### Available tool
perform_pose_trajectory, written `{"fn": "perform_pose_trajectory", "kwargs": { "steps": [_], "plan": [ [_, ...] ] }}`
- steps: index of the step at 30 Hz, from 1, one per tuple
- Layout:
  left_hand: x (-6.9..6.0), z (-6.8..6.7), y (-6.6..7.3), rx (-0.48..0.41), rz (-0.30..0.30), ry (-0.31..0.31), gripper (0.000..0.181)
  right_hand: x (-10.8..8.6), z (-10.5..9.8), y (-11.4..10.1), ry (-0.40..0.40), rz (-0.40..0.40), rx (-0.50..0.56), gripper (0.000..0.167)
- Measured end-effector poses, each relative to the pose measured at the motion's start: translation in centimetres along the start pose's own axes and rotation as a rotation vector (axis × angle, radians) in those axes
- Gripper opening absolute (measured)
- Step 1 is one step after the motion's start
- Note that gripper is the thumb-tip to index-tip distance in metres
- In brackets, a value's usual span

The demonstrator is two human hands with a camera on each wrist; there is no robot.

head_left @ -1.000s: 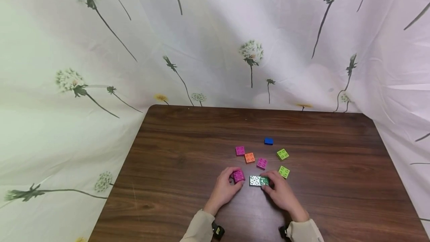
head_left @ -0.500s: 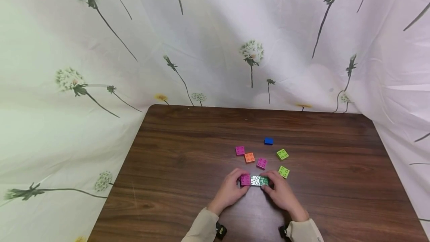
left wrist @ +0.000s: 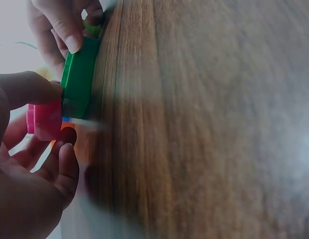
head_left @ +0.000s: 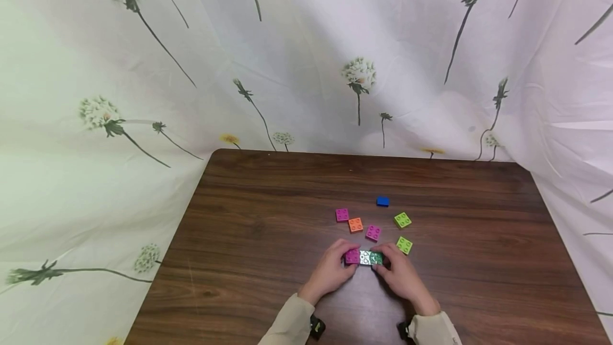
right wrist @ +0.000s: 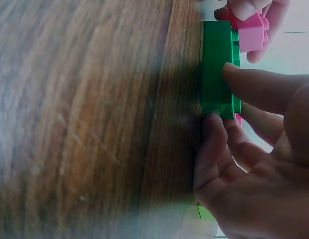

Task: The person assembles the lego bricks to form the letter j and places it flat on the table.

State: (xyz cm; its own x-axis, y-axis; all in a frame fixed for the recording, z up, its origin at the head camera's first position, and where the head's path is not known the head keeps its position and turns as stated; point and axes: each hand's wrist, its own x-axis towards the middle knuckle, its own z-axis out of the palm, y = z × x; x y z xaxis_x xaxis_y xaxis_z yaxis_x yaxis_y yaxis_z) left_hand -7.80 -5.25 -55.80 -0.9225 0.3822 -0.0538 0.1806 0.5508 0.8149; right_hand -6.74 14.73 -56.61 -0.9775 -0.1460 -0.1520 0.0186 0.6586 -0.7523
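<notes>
My left hand (head_left: 330, 270) pinches a magenta building brick (head_left: 351, 256) between thumb and fingers. That brick sits at the left end of a longer green brick (head_left: 365, 257), at stud height and sticking out past its end in the right wrist view. Whether the two are pressed fully together I cannot tell. The green brick (right wrist: 217, 67) rests on the table, its studs up. Around its right end, my right hand (head_left: 401, 276) grips with the thumb on the near side and fingers on the far side. Fingers hide part of both bricks.
Beyond the hands lie loose bricks on the brown wooden table (head_left: 258, 270): two magenta ones (head_left: 342, 215), an orange one (head_left: 355, 224), a blue one (head_left: 382, 202) and two lime ones (head_left: 403, 220). A flowered curtain (head_left: 306, 68) hangs behind the table.
My left hand has moved right with the magenta brick, from beside the green brick to over its left end, and the brick has turned straight. The right hand has stayed in place.
</notes>
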Motion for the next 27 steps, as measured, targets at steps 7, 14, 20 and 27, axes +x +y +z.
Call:
{"fn": "perform_pose_trajectory", "kwargs": {
  "steps": [7,14,20,27],
  "plan": [
    [0.34,-0.03,0.4,0.035,-0.017,-0.044,0.044,0.06,0.07,0.04,-0.004,0.007,0.008,0.031],
    [0.37,-0.07,0.77,0.045,-0.026,-0.053,0.045,-0.04,0.07,0.03,-0.002,0.001,0.02,0.031],
    [0.45,0.07,0.84,0.071,-0.013,-0.034,0.043,-0.05,0.07,0.02,-0.003,-0.002,0.022,0.031],
    [0.62,0.19,0.89,0.08,-0.003,-0.016,0.041,0.0,0.07,0.09,0.008,0.001,0.019,0.031]
  ]
}}
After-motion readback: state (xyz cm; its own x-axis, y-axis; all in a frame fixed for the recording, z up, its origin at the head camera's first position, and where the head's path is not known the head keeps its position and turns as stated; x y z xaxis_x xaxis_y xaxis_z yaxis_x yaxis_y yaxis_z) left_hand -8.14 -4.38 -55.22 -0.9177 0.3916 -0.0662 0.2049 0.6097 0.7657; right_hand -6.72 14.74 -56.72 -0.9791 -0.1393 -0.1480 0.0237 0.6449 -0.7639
